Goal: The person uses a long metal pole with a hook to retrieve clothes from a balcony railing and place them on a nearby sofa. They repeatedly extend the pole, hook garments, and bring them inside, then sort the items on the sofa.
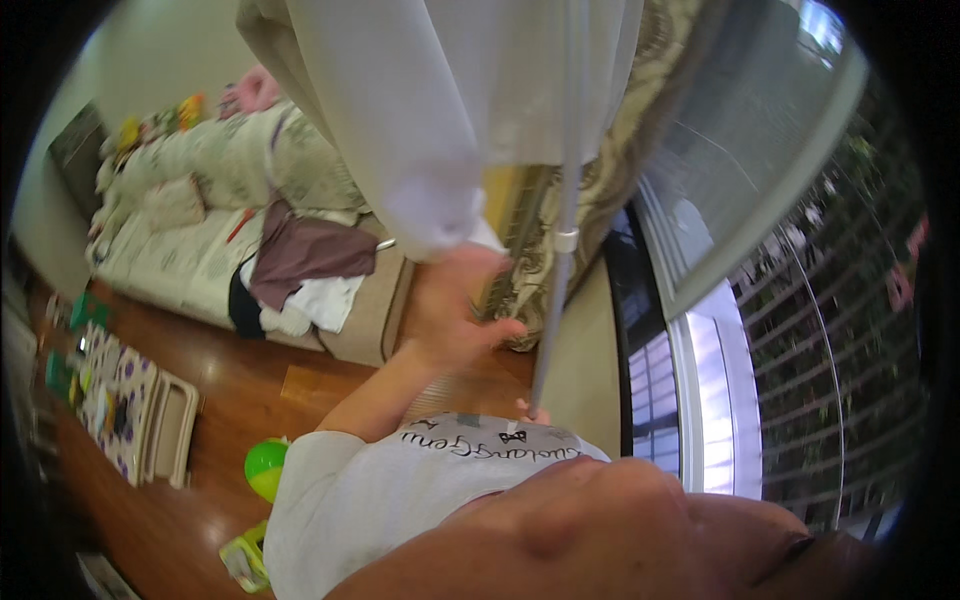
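A white garment point(517, 82) hangs down from the top of the view, its upper end out of frame. My left hand point(457, 315) is raised close below one hanging, sleeve-like part of it. The hand is blurred, with its thumb spread from the fingers; whether the fingertips touch the cloth is unclear. In front of the garment runs a slim metal pole point(556, 300) with a pale joint collar. My right hand point(534, 412), mostly hidden by my chest, is closed around the pole's lower end.
Clothes, including a mauve garment point(311, 251), lie on the sofa point(165, 247). Patterned curtains point(622, 142) hang beside an opened window sash point(757, 202) with bars outside. On the wooden floor are a green ball point(264, 469) and a small folding-type table point(124, 405).
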